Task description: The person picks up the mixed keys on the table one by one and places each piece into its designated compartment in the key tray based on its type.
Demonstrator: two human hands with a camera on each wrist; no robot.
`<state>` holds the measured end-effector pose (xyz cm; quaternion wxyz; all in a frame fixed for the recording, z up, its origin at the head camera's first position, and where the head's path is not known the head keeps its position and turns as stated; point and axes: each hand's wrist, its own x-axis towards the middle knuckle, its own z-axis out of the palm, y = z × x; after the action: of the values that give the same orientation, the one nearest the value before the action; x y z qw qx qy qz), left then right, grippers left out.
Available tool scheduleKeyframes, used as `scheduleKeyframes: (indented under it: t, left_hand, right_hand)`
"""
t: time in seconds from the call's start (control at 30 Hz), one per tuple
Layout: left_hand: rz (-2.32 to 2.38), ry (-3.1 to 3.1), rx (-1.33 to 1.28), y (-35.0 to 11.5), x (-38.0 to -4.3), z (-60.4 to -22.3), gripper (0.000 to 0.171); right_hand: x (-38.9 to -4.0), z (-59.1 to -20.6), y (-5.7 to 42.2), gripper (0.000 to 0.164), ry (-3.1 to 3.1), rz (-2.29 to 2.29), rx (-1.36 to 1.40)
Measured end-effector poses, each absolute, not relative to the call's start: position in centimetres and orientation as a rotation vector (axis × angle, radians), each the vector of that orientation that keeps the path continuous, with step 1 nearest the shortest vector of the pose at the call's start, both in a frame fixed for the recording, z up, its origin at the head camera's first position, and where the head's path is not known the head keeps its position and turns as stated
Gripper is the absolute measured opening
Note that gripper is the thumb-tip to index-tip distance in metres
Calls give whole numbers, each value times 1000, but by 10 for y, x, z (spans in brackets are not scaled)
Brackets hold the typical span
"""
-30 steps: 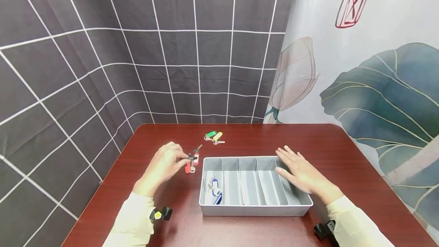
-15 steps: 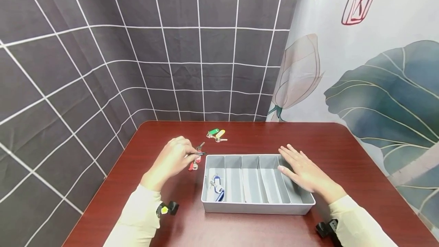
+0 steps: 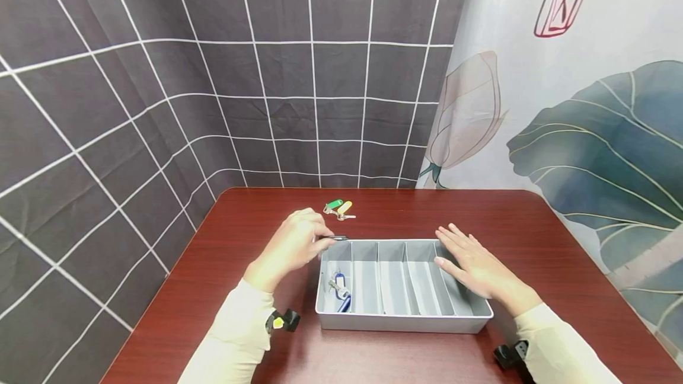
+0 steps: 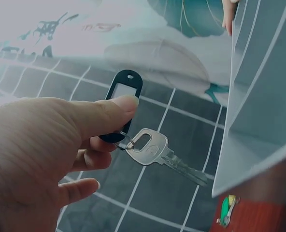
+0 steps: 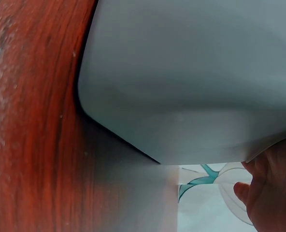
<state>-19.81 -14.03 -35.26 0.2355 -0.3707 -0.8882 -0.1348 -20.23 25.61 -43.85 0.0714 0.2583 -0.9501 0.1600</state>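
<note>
My left hand (image 3: 296, 243) pinches a black key tag (image 4: 125, 92) between thumb and fingers, over the back left corner of the grey divided tray (image 3: 405, 323). A silver key (image 4: 150, 146) hangs from the tag's ring, in the left wrist view. My right hand (image 3: 477, 268) rests at the tray's right end, fingers extended over the rim; in the right wrist view it is seen against the tray's outer wall (image 5: 181, 96). Keys with blue tags (image 3: 341, 283) lie in the leftmost compartment.
Behind the tray, a green key tag (image 3: 334, 204) and a yellow key tag (image 3: 345, 207) lie with their keys on the red-brown table (image 3: 213, 289). A dark gridded curtain (image 3: 341, 70) hangs along the table's back and left; a floral one (image 3: 560, 93) is at the right.
The left hand has moved right with the black key tag, from above the red-tagged keys to the tray's corner. The red tags are now hidden from the head view. The right hand stays at the tray.
</note>
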Motion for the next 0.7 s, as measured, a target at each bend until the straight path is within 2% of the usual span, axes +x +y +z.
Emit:
scheduleKeyframes:
  t: [0.7]
  left_hand:
    - [-439,-2347,-1167,-88,-201,-361,7]
  right_hand:
    - [-202,-438,256,69,-2859,477,773]
